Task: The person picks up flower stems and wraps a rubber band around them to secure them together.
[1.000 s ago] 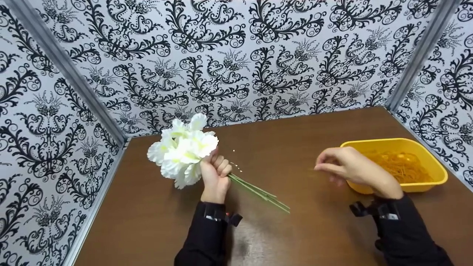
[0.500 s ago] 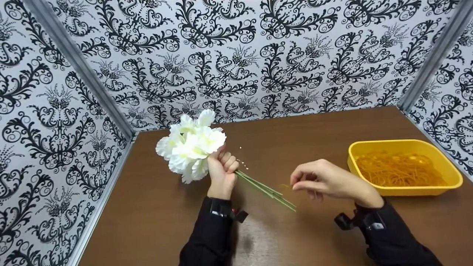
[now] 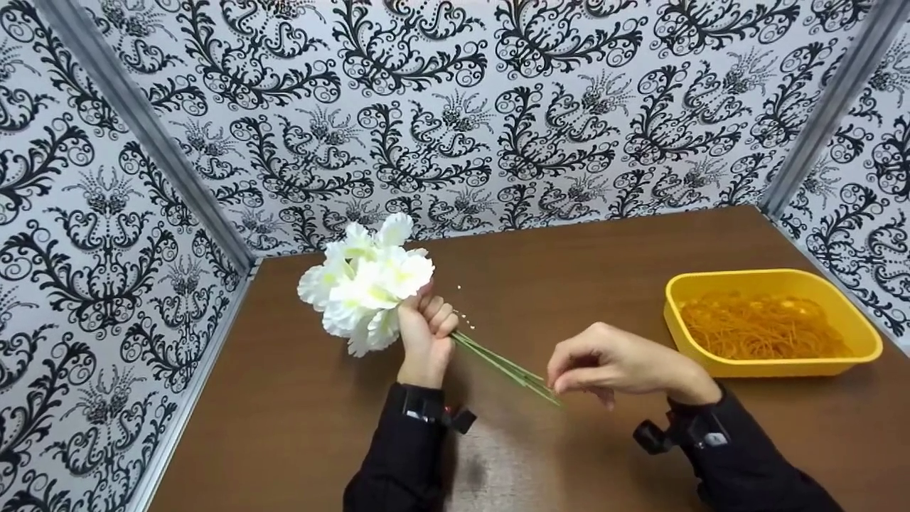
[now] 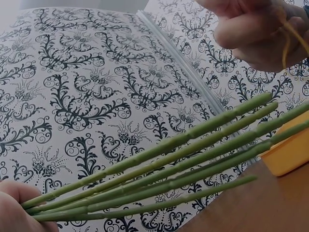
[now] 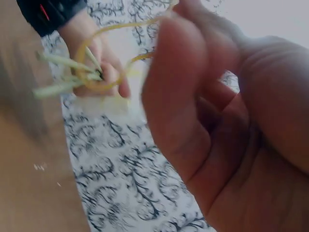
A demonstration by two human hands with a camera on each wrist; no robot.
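Left of centre in the head view, your left hand [image 3: 426,338] holds the flowers [image 3: 370,288] just below their white heads, the petals ruffled and yellow-tinged. Smooth, jointed green stems [image 4: 193,133] fan out to the lower right. Near their ends your right hand [image 3: 608,359] pinches a thin amber band [image 5: 128,24] in a loop. At right, a round-cornered yellow tub [image 3: 789,368] holds a stringy amber tangle [image 3: 764,331].
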